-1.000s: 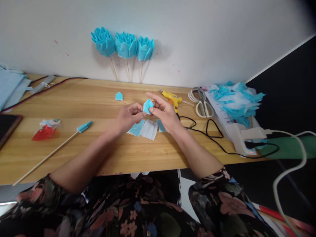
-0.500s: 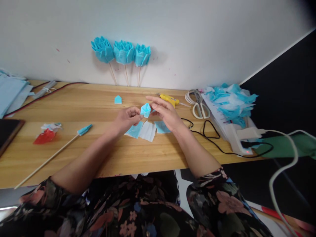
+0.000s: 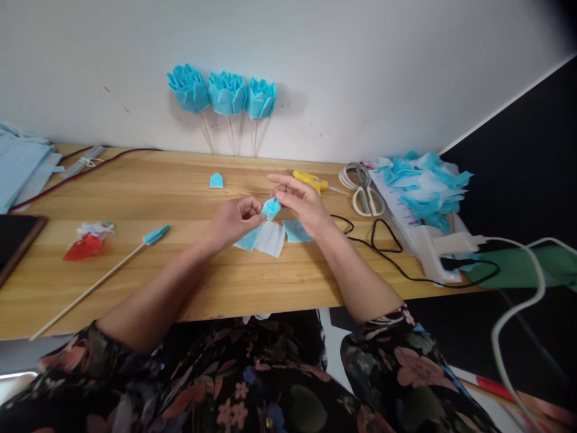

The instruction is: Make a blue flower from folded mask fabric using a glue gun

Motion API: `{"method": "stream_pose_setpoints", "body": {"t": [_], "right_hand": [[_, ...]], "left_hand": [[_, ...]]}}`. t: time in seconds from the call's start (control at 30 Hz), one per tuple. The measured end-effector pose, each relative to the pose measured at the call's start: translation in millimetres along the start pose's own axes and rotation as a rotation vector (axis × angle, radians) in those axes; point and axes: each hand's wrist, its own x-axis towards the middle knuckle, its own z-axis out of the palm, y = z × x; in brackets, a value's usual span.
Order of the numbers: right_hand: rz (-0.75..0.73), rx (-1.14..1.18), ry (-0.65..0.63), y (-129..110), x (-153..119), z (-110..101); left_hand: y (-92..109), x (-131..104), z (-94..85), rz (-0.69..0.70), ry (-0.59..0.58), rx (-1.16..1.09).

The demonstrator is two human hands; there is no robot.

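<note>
Three blue fabric flowers [image 3: 228, 93] lean against the white wall, each on a single thin stick, at the back of the wooden desk [image 3: 148, 204]. Nearer to me, one small folded blue petal [image 3: 271, 208] is held up above the desk, between the person's two hands. The left hand [image 3: 234, 219] pinches its lower left edge between thumb and curled fingers; the right hand [image 3: 304, 207] has thumb and forefinger at its upper right edge, the other fingers loosely extended, and whether those two grip or merely touch I cannot tell.

Below lie three loose fabric pieces, two blue [image 3: 297, 231] and one white [image 3: 270, 239]. One more folded petal [image 3: 216, 180] (shaped rather like a tiny house) sits farther back. To the left, one wooden stick [image 3: 90, 294] with a blue tip lies slantwise. On the right are one yellow glue gun [image 3: 311, 180], partly behind the right hand, and one pair of white-handled scissors [image 3: 367, 201]. Faint marks on the white box [image 3: 399, 207] under the blue-and-white scraps [image 3: 424, 186] are too small to read.
</note>
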Motion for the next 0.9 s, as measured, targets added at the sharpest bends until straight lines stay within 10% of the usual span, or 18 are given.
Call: {"method": "stream_pose_setpoints", "body": {"t": [0.9], "right_hand": [[0.011, 0.079, 0.130, 8.9, 4.0, -0.5]], "left_hand": [[-8.7, 8.8, -5.0, -0.060, 0.091, -0.271]]}}
